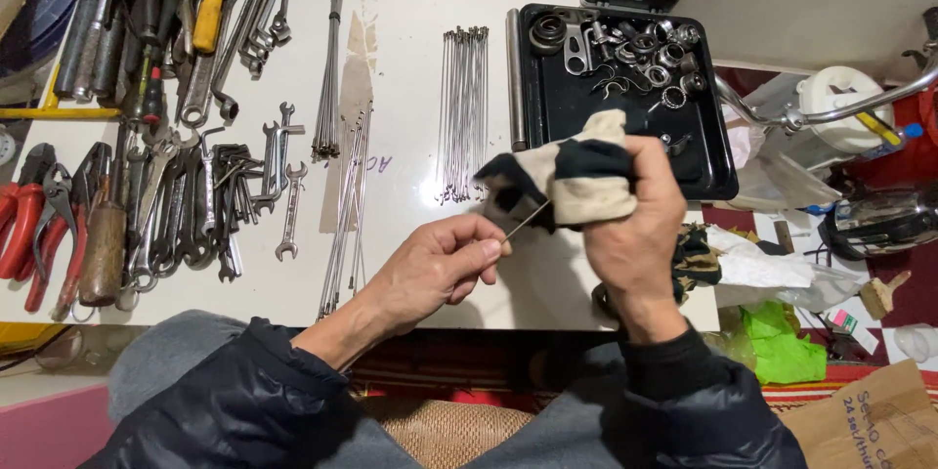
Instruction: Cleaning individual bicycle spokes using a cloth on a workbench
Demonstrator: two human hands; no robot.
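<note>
Thin metal spoke (526, 222), tilted, one end inside bunched beige-and-black rag (572, 176), above white table

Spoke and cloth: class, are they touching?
Touching. The head view shows the spoke, pinched by the left hand, running into the cloth gripped by the right hand.

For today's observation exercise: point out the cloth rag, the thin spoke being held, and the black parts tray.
cloth rag (586, 181), head view, on its pale fold above the right hand.
thin spoke (528, 220), head view, on the bare shaft between hand and rag.
black parts tray (567, 107), head view, on its bare floor.
</note>
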